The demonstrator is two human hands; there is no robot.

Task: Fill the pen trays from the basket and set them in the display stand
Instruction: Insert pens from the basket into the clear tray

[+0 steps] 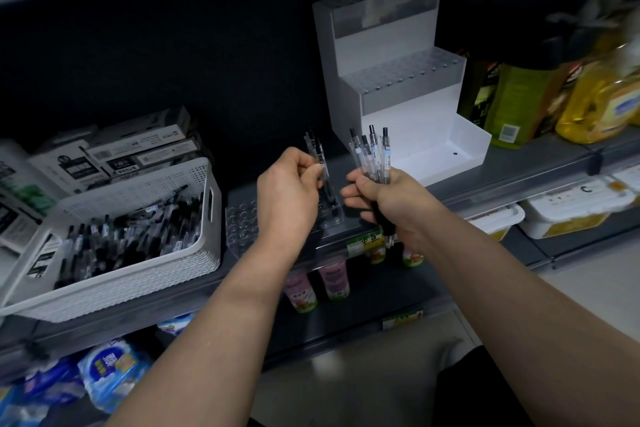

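Observation:
A clear pen tray [242,222] with rows of round holes lies on the grey shelf, partly behind my left hand [289,191]. That hand pinches a clear pen [320,156] upright over the tray's right end, where a few pens stand. My right hand [384,198] grips a bunch of several clear pens [372,156], tips up, just right of the tray. A white basket [138,267] full of pens sits at the left. The white stepped display stand [398,80] rises behind my hands, with trays on its upper two steps and a bare bottom step.
Boxes of stationery [138,149] are stacked behind the basket. Yellow and green bottles [554,100] stand right of the stand. Cups [332,281] and blue packs [110,371] fill the lower shelves. The shelf front edge [363,243] carries price tags.

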